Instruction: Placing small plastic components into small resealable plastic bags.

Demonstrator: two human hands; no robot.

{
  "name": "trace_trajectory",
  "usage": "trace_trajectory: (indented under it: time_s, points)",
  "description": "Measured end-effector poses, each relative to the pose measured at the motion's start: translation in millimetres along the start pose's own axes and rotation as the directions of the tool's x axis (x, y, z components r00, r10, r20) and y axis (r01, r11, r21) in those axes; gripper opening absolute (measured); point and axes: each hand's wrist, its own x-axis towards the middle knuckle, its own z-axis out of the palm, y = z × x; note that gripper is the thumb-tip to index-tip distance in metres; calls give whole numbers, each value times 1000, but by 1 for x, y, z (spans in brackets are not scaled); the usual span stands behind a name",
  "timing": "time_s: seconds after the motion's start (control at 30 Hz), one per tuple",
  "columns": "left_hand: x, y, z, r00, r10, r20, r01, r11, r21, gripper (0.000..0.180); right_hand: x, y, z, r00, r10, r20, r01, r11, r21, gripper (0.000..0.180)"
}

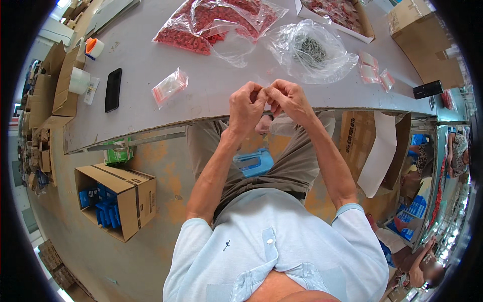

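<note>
Both hands meet at the near edge of the grey table [151, 60], the left hand [246, 108] and the right hand [288, 100] pressed fingertip to fingertip, each pinched narrow on something very small and clear between them; it looks like the mouth of a little plastic bag, though it is too small and hidden by the fingers to be sure. The pinch sits right over the table edge, so anything that slips from it probably drops past the knees to the floor rather than onto the table. The grip is all fingertips, and a thin slick film could slide out if either thumb eases. Just beyond the fingers lies a big clear bag of small dark metal parts [311, 50], its loose mouth turned toward the hands; a sleeve or wrist brushing it could spill the parts. Further beyond, to the left of the fingers, is a bag of red pieces [211, 22], and left of the left hand a small filled bag with a red strip [169, 86], well apart. Right of the right hand, a few more small bags [375, 70] lie near the table's edge, where a careless elbow might sweep them off. A black phone [113, 89] lies far left, out of the way.
</note>
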Motion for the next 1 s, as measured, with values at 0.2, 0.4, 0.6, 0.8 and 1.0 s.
trace_trajectory:
  time_s: [0.2,0.4,0.6,0.8,1.0]
  points:
    - [5,-2,-6,981,195,21,-196,974,113,9,-3,0,6,984,-167,-66,141,945,-294,19]
    - [6,-3,-3,975,218,-48,-212,972,106,6,-11,-7,12,940,-324,-102,273,899,-341,14]
    - [12,-9,-4,968,231,-101,-206,956,210,5,-16,-1,17,918,-390,-69,346,875,-338,12]
    - [9,0,-11,990,126,-66,-114,980,165,11,-14,-8,14,975,-148,-166,124,981,-149,20]
    - [2,9,-7,989,-144,40,149,954,-259,19,-10,-6,13,967,-167,-190,148,983,-110,22]
